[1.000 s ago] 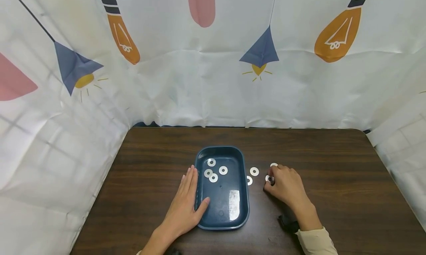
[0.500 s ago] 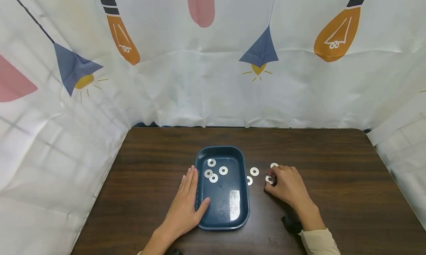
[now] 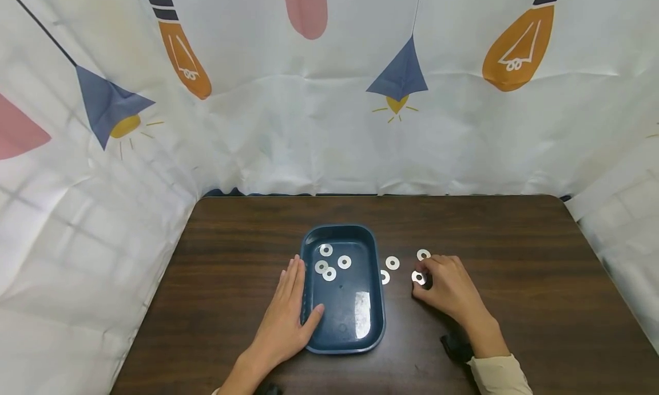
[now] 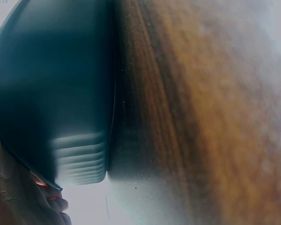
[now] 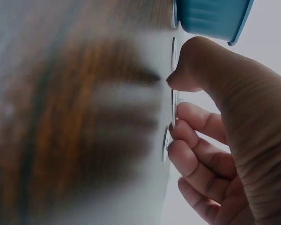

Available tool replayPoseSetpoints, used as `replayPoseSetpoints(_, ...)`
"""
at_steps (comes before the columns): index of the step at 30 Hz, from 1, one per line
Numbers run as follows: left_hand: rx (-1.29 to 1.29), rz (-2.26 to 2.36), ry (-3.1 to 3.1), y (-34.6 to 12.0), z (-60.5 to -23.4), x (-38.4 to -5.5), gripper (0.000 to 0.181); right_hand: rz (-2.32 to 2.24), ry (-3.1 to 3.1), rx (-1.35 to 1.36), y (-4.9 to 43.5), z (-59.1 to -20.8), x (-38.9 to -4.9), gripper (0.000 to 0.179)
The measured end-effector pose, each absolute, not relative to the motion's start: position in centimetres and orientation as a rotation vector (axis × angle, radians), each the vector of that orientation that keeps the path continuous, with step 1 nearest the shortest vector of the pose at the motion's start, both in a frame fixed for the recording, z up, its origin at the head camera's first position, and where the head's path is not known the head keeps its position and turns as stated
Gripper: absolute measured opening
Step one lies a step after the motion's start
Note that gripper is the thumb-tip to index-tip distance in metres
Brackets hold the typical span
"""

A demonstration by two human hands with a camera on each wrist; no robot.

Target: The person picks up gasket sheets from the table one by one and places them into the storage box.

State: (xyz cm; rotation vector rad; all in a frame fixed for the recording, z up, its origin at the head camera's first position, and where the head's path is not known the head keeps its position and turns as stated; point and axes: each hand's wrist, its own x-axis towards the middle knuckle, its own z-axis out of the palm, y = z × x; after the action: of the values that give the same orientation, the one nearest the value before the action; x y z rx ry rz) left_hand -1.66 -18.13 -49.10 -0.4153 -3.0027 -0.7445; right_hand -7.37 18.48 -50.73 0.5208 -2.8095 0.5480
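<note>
My left hand (image 3: 283, 309) lies along the left side of a blue plastic tray (image 3: 347, 347), its fingers straight against the wall and the thumb over the rim. Several flat metal washers lie in the tray's far half, one of them a washer (image 3: 344, 262) near the middle. To the right of the tray, my right hand (image 3: 450, 286) pinches a washer (image 3: 419, 277) by its edges between thumb and fingertips. In the right wrist view that washer (image 5: 173, 108) is seen edge-on; whether it touches the table cannot be told.
Another washer (image 3: 424, 255) lies just beyond the right fingertips. Between tray and right hand are a washer (image 3: 392, 263) and a washer (image 3: 385, 277) partly hidden by the tray rim. The dark wooden table (image 3: 247, 234) ends at a printed curtain (image 3: 268, 126).
The right hand has shifted very slightly right with the washer, and the far washer shows more fully now. The left hand and tray keep their place. The head view has tilted slightly.
</note>
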Motion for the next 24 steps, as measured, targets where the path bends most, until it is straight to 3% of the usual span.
replayPoseSetpoints(24, -0.407, -0.764, -3.012, -18.3, -49.1, -1.6, 0.1, 0.566, -2.732, 0.617, 16.9, -48.6, -7.3, 0.021)
